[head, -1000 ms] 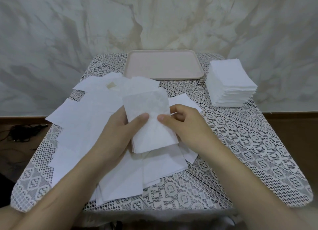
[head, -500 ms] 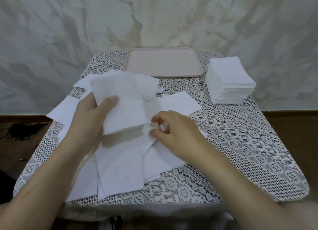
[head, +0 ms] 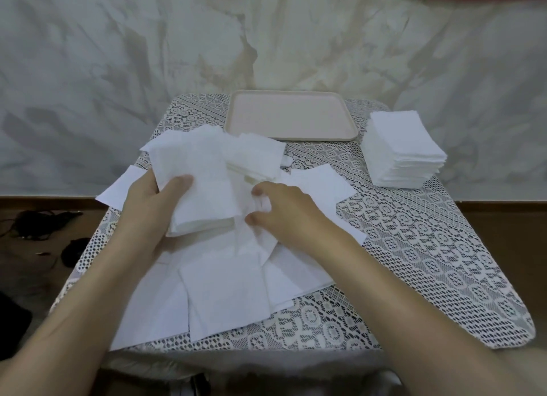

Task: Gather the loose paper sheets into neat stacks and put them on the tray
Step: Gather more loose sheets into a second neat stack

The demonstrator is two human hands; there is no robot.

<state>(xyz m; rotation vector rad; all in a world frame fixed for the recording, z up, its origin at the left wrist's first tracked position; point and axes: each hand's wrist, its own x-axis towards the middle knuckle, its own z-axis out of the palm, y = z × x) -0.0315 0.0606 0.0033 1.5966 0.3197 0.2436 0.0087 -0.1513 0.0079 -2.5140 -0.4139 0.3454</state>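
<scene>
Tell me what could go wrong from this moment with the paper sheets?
1. The left hand grips the small stack at one side only; its sheets could fan out or slip.
2. The right hand pinches among overlapping loose sheets; it may crease one or drag several.
3. The tall stack stands near the edge of the table; a nudge might topple it.

soft, even light came from overhead, fairly bright, no glare anywhere. the white sheets (head: 225, 292) washed out and their edges barely separated. the bundle (head: 204, 188) in the left hand (head: 148, 206) threw just a faint grey shadow beneath it. wide-angle bend was plain: the table (head: 444, 262) bulged outward and the wall (head: 118, 70) stretched toward the corners. the floor (head: 44, 218) at left sat dim. the bottom edge looked soft and smeared.
</scene>
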